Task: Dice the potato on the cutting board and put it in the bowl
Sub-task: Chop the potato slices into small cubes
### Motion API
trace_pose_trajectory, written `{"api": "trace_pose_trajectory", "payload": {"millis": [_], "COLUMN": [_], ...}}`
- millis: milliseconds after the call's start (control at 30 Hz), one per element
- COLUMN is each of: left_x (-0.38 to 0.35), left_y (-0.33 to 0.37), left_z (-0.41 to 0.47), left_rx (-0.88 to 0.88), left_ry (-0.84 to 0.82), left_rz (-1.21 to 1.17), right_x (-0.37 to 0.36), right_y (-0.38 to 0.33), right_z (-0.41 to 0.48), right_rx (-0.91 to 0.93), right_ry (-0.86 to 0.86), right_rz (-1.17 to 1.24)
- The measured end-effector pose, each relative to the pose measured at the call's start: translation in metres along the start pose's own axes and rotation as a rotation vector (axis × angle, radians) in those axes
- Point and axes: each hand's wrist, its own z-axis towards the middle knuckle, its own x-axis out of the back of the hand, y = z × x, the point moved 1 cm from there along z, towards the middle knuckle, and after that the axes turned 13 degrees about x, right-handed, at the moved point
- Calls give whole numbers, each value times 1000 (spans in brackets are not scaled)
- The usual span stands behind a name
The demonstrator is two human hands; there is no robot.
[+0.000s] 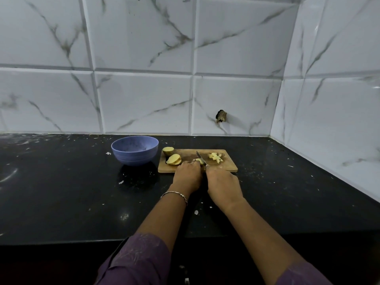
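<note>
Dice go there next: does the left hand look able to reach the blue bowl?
Probably yes: the bowl stands left of the cutting board, with only low potato slices between it and the left hand, though that hand holds a potato piece.

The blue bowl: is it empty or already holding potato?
Empty: the bowl shows bare blue inside; diced pieces lie on the cutting board.

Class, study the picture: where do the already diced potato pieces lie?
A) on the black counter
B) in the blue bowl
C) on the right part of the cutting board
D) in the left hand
C: the diced pieces lie heaped on the right part of the cutting board; the blue bowl looks empty.
</note>
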Motion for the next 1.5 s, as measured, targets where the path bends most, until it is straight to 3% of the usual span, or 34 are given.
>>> {"api": "trace_pose_trajectory", "payload": {"millis": [433,800,1500], "left_x": [-1,-10,-12], "left_y": [-2,-6,-6], "left_z": [0,7,9], "left_rx": [-19,-13,1], "left_ry": [-17,-26,-28], "left_rz": [-15,-11,-4], "right_x": [-6,-9,-5], "right_y": [-3,2,-7], "right_z": [11,-3,-4], "right_rx": [8,-188,-166], "right_ry": [-22,187,139], "right_rz": [-33,208,188]}}
